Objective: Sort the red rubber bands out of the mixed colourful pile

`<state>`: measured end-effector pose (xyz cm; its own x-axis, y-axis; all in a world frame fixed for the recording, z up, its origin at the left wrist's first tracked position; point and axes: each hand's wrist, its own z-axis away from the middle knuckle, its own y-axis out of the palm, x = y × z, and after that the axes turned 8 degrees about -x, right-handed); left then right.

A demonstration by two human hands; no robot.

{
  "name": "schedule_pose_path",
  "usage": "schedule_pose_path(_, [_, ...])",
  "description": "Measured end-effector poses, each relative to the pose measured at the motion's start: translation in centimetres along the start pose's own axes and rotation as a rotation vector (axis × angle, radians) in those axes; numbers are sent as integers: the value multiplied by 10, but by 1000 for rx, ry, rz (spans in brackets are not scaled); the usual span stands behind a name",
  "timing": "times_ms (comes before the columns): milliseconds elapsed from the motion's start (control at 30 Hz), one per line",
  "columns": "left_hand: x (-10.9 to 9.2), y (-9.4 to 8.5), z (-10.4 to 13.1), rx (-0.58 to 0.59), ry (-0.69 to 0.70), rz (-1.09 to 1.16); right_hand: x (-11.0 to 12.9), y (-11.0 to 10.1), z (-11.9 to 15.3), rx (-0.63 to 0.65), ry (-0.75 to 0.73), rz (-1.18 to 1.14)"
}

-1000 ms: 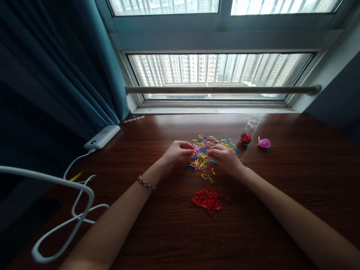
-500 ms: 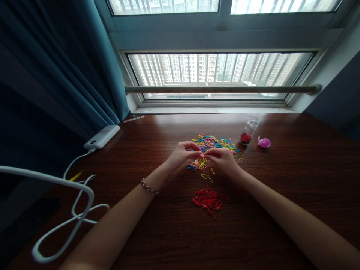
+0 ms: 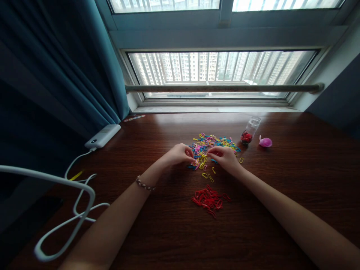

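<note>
Two hands work at the near edge of a mixed heap of small coloured loops (image 3: 209, 144) on the dark wooden table (image 3: 281, 180), seen from the head camera. The left hand (image 3: 180, 154) rests with its fingers curled together, tips down among the pink and yellow loops just beyond them; whether they pinch one is too small to tell. The right hand (image 3: 225, 157) has thumb and forefinger drawn together at its far-left tip, seemingly on a red loop (not certain). The step looks like picking red ones out of the mix; the next move would call for a fine pinch on a single loop.

The loops are thin, bright ovals in yellow, blue and pink. A sorted red pile (image 3: 209, 198) lies nearer the body than both sets of fingers. Beyond the right fingers stand a small jar (image 3: 249, 131) with red inside and a pink lid (image 3: 265, 142).
</note>
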<state>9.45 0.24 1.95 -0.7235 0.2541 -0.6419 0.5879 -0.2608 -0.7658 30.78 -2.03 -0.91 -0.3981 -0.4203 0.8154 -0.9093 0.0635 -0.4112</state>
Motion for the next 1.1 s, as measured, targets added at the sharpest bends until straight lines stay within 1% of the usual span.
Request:
schedule_pose_path(33, [0,0,0,102,1,35,1,0,0,5,-14,18])
schedule_pose_path(67, [-1,0,0,167,9,63,3,0,1,13,-32,35])
schedule_pose_path(100, [-2,0,0,197,19,88,5,0,1,23,-51,49])
schedule_pose_path(200, [-4,0,0,183,26,183,7,0,2,40,-94,67])
schedule_pose_path(267, [-7,-1,2,175,-16,276,6,0,2,27,-99,63])
schedule_pose_path(367, [-11,-2,4,173,-107,421,2,-2,0,-21,-63,49])
schedule_pose_path(433, [-13,-2,4,155,-140,480,-1,-5,-3,-67,-21,34])
schedule_pose_path(667, [-10,-2,3,112,-256,582,-17,-23,-16,-239,132,-65])
schedule_pose_path(800, [-10,-3,1,85,-302,586,-23,-32,-21,-315,205,-124])
schedule_pose_path(967, [-10,-3,1,73,-309,585,-24,-34,-23,-340,250,-151])
schedule_pose_path(1100, [-9,-2,2,103,-308,639,-26,-34,-22,-337,217,-91])
